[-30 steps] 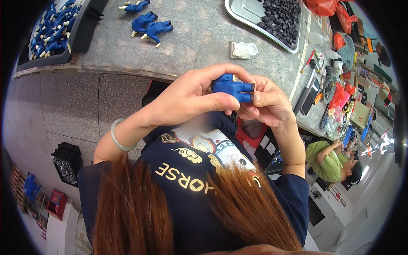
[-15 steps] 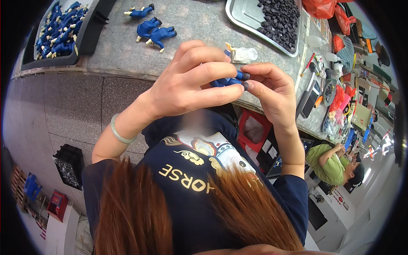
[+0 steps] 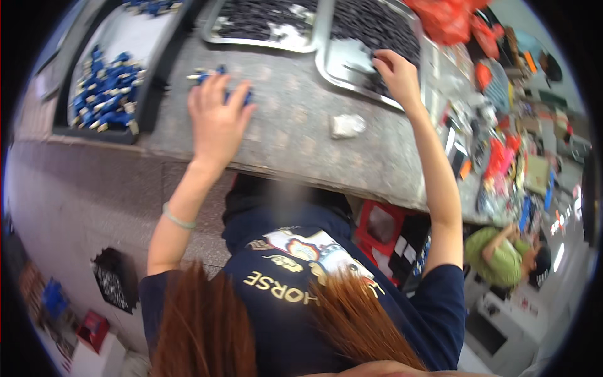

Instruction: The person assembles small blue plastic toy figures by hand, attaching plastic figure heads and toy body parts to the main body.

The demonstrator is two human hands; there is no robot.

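My left hand reaches down over several small blue figures on the table, its fingers spread and partly covering them. Whether it touches one is hidden under the fingers. My right hand is at a metal tray of small black pieces. Its thumb and fingertips are bent together over the pieces; what they hold, if anything, is too small and blurred to name. A small clear-and-white lump lies on the table between my hands, nearer the front edge.
At the left stands a black bin with a heap of blue figures. A second metal tray of black pieces sits at the back. Red plastic bags and clutter line the right side. A person in green sits farther right.
My hands have parted: the left moved left to the loose blue figures, the right moved up to the tray. The blue figure between them is no longer there. The view has shifted, showing more of the trays.
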